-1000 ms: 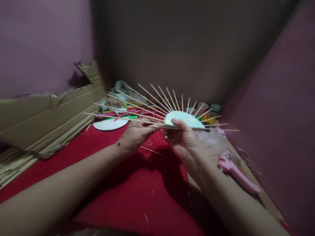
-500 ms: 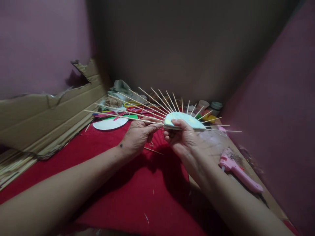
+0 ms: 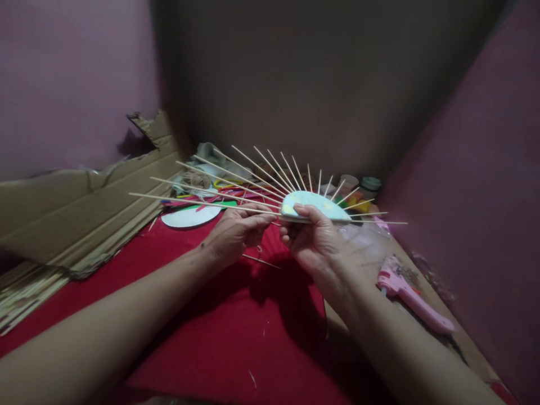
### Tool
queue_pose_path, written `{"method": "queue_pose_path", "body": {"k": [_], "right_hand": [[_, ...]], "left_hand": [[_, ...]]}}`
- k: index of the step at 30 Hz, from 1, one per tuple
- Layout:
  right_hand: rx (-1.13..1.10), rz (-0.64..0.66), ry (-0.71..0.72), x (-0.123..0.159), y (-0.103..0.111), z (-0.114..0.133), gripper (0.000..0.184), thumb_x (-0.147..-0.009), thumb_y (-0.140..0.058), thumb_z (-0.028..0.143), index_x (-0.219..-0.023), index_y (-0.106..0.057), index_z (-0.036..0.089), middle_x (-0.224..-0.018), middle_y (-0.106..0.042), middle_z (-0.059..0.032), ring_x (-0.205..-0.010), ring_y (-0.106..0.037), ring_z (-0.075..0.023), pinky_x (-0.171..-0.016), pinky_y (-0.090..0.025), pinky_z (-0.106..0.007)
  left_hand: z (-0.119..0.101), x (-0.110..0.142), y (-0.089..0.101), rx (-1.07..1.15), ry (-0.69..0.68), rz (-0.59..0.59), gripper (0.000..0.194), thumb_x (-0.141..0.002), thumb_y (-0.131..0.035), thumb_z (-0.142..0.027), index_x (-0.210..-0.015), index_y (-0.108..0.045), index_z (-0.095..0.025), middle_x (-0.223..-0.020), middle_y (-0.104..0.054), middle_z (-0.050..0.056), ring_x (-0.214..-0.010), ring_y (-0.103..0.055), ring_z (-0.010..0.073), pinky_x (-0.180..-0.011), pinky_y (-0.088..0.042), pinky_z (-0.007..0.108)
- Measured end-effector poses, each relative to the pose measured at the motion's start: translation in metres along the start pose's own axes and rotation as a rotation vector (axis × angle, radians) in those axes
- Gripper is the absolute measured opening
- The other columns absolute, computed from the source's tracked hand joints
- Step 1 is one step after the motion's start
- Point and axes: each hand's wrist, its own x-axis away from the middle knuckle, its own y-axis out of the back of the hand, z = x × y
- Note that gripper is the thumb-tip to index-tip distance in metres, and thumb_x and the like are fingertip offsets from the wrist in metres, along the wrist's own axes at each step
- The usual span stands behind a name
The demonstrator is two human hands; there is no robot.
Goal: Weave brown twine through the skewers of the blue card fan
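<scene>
My right hand [image 3: 314,242] grips the near edge of a pale blue round disc [image 3: 316,205], held flat above the red cloth [image 3: 236,315]. Several thin wooden skewers [image 3: 253,169] fan out from the disc's rim to the left, back and right. My left hand [image 3: 236,229] pinches the nearest left skewer [image 3: 198,202] close to where it meets the disc. A loose skewer [image 3: 260,261] lies on the cloth just under my hands.
A pink glue gun [image 3: 411,298] lies on the brown board at the right. A white disc [image 3: 189,216], coloured scissors handles, twine and small jars [image 3: 369,184] crowd the back. Torn cardboard [image 3: 84,208] leans at the left, with a bundle of sticks [image 3: 25,287] below it.
The disc with its skewers has tilted slightly, its left skewers now reaching further left. Both hands keep their grips and have hardly moved.
</scene>
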Motion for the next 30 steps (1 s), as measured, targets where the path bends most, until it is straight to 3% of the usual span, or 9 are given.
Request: {"method": "queue_pose_path", "body": {"k": [5, 11, 22, 30], "right_hand": [[-0.017, 0.004, -0.019, -0.0001, 0.0003, 0.0038, 0.010, -0.062, -0.063, 0.019, -0.071, -0.060, 0.018, -0.055, -0.062, 0.0010, -0.048, -0.052, -0.0108, -0.042, -0.039, -0.021], [-0.070, -0.015, -0.032, -0.0048, 0.0031, 0.0063, 0.008, -0.063, -0.063, 0.019, -0.071, -0.061, 0.017, -0.056, -0.063, 0.0002, -0.050, -0.054, -0.0115, -0.045, -0.042, -0.022], [-0.119, -0.056, -0.042, -0.0058, 0.0030, 0.0068, 0.014, -0.061, -0.062, 0.008, -0.073, -0.060, 0.015, -0.057, -0.065, -0.0005, -0.051, -0.058, -0.0122, -0.049, -0.049, -0.023], [-0.073, -0.079, -0.040, -0.0063, 0.0021, 0.0072, 0.012, -0.061, -0.060, 0.007, -0.069, -0.058, 0.014, -0.058, -0.065, -0.0027, -0.055, -0.061, -0.0139, -0.052, -0.052, -0.025]], "left_hand": [[-0.0013, -0.0007, 0.0018, 0.022, 0.003, 0.058, 0.009, -0.069, -0.069, -0.020, -0.070, -0.064, -0.013, -0.057, -0.052, -0.002, -0.048, -0.045, 0.0059, -0.047, -0.035, 0.020], [-0.0052, 0.0007, 0.0032, -0.013, 0.017, 0.060, 0.009, -0.069, -0.068, -0.021, -0.070, -0.065, -0.013, -0.056, -0.053, -0.001, -0.051, -0.048, 0.0071, -0.052, -0.040, 0.021], [-0.0093, -0.0028, 0.0047, 0.001, -0.037, -0.038, 0.008, -0.061, -0.069, -0.018, -0.063, -0.064, -0.013, -0.055, -0.053, -0.001, -0.050, -0.048, 0.0077, -0.049, -0.041, 0.020], [-0.0074, -0.0057, 0.0041, 0.234, 0.019, -0.055, 0.003, -0.061, -0.063, -0.009, -0.062, -0.062, -0.011, -0.048, -0.045, -0.004, -0.042, -0.038, 0.0053, -0.046, -0.040, 0.021]]}}
